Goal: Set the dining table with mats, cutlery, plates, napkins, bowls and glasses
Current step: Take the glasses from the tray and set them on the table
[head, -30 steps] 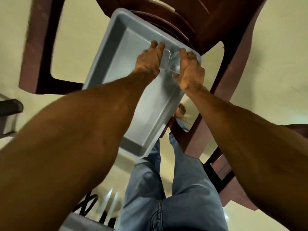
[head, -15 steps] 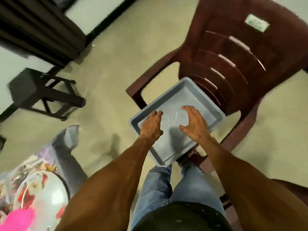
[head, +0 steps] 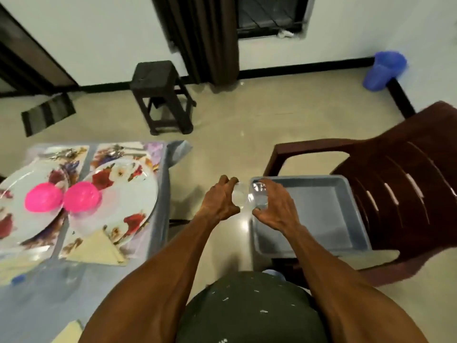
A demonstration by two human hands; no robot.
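Beige floor fills the room, with a dark stool (head: 162, 95) at twelve o'clock and a blue bin (head: 384, 70) at two. Each hand grips a clear glass: the left hand (head: 218, 203) curls round one glass (head: 239, 198), the right hand (head: 275, 206) round the other glass (head: 259, 196), the two nearly touching above the near-left corner of a grey tray (head: 321, 216) resting on a brown chair (head: 400, 194). At nine o'clock the surface (head: 158, 233) carries floral plates (head: 128, 194), pink bowls (head: 81, 196) and a napkin (head: 99, 251). Both forearms reach forward, fingers bent.
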